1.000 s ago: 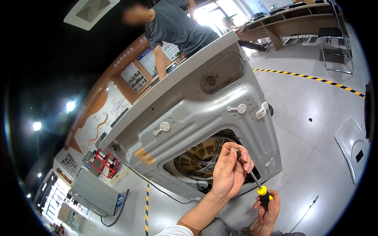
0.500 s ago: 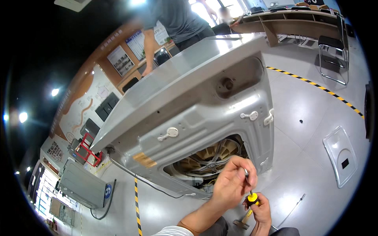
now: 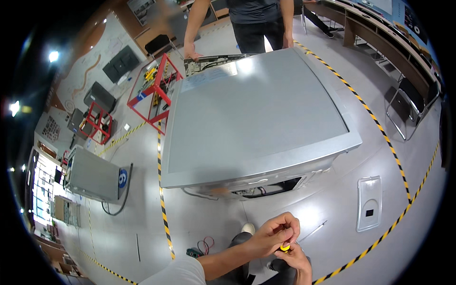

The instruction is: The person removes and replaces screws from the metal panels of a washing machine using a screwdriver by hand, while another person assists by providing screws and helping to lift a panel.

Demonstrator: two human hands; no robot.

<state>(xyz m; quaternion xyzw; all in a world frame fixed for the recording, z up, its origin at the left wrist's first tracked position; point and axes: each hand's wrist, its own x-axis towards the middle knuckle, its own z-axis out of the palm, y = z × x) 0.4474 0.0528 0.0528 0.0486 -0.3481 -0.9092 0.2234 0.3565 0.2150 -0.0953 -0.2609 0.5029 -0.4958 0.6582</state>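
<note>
Low in the head view, my right hand [image 3: 297,260] is closed round the yellow-and-black handle of a screwdriver [image 3: 285,247]. My left hand [image 3: 276,235] is pinched just above that handle, where the shaft would be; its fingers hide the shaft and tip. Beyond both hands stands a large grey washing machine [image 3: 256,114], its broad flat panel facing up. On its near side, below the panel's edge, a dark opening [image 3: 270,188] shows some inner parts. Neither hand touches the machine.
Across the machine stands a person [image 3: 254,23] with a hand at its far edge. A red tool cart [image 3: 154,90] is at left. On the floor lie a grey cover plate [image 3: 369,204], a thin rod [image 3: 313,231] and a meter with leads [image 3: 194,252]. Striped tape [image 3: 375,118] marks the floor.
My view has shifted, so the machine's flat panel shows where its rear side with the pulley did. My hands have come closer together on the screwdriver, hiding its shaft.
</note>
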